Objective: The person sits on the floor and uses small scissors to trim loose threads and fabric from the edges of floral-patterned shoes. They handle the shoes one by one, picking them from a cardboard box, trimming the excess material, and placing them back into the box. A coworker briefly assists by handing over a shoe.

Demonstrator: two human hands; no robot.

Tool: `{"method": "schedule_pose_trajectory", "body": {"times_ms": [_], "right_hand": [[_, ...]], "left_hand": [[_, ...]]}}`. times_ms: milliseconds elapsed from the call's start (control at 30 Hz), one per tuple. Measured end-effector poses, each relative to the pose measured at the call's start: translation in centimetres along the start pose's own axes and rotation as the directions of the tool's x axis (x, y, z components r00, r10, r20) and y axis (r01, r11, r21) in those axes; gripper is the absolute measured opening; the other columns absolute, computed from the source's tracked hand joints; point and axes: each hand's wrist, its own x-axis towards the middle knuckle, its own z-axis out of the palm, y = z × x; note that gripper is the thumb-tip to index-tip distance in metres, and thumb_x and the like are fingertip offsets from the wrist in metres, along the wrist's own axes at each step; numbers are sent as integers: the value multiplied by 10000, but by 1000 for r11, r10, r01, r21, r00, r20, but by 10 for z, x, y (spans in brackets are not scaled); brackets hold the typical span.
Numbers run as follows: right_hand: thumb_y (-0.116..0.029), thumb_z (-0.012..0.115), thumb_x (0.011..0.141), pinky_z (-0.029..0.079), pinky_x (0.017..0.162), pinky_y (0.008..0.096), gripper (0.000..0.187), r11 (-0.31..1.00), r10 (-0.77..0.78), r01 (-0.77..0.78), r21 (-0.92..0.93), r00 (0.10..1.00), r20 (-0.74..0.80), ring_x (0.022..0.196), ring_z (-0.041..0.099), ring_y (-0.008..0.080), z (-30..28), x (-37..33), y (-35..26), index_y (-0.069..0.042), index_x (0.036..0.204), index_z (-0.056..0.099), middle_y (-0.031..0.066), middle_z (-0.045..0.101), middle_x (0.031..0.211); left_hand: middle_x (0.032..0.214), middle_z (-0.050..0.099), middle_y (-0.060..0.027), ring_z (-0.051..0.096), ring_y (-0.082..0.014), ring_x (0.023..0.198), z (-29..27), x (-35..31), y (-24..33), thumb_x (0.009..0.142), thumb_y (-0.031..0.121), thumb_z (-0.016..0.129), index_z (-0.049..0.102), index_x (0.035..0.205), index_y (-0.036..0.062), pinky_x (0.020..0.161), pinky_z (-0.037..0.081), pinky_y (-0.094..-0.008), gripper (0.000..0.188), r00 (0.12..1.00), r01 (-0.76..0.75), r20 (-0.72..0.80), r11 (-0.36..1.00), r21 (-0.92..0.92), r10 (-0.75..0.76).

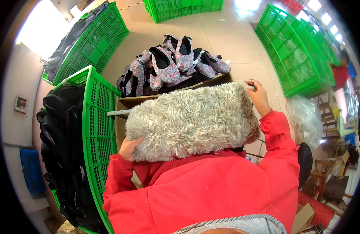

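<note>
Across my lap lies a shaggy cream-grey fur piece (pixel 191 121), long and roughly rectangular, with a browner right end. My left hand (pixel 129 149) grips its lower left corner, the fingertips partly sunk in the pile. At the upper right corner, my right hand (pixel 259 96) is closed on a small dark metal tool (pixel 253 85) that looks like scissors; its blades cannot be made out. Just beyond the fur, a heap of grey floral slip-on shoes with black linings (pixel 164 65) fills an open cardboard box (pixel 127 102).
A green crate (pixel 98 128) full of black shoes stands close on my left, another crate (pixel 96 46) behind it. More green crates stand at the far side (pixel 184 9) and right (pixel 289 54). A clear plastic bag (pixel 305 119) and wooden stools (pixel 322 167) are on the right.
</note>
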Motion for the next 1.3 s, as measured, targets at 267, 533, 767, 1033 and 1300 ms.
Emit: {"method": "schedule_pose_trajectory", "body": {"times_ms": [267, 533, 767, 1033, 1300], "right_hand": [[-69, 553, 939, 462, 545, 211, 169, 986, 165, -165, -12, 979, 116, 631, 562, 59, -59, -43, -45, 0, 1055, 656, 43, 698, 843], [36, 453, 934, 517, 793, 255, 504, 831, 23, -481, 280, 531, 847, 1080, 609, 157, -40, -105, -108, -12, 1428, 364, 152, 503, 1382], [125, 393, 854, 231, 1174, 312, 699, 623, -221, -442, 645, 691, 688, 1458, 275, 181, 73, -158, -67, -45, 1519, 258, 64, 288, 1561], [155, 419, 772, 366, 1041, 285, 795, 515, -10, -519, 682, 792, 610, 1222, 492, 124, 88, -186, -44, -82, 1519, 284, 48, 469, 1403], [142, 469, 738, 521, 919, 394, 805, 243, 352, -532, 811, 828, 437, 1093, 572, 244, 65, -230, -6, -88, 1492, 306, 122, 507, 1292]], "left_hand": [[1312, 584, -182, 618, -324, 1142, -42, 35, -56, 992, 259, 581, 445, 1386, -20, 980, 524, -456, 502, 906, 419, 24, 886, -199, -423], [1383, 529, -211, 558, -368, 1219, -56, 23, -53, 1017, 288, 486, 450, 1393, -29, 1044, 458, -500, 493, 923, 385, 207, 779, -495, -324], [1296, 586, -218, 610, -348, 1142, -24, 10, 12, 984, 169, 469, 471, 1352, -55, 985, 508, -477, 431, 971, 223, 150, 928, -297, -185], [1131, 644, -148, 660, -263, 976, 167, 15, 68, 957, 151, 565, 481, 1331, -9, 845, 555, -428, 415, 902, -30, 431, 999, 25, 16], [1403, 480, -228, 484, -327, 1275, 284, 80, -27, 936, 382, 636, 144, 1518, -60, 1051, 388, -410, 881, 899, -106, 432, 927, 359, -64]]}}
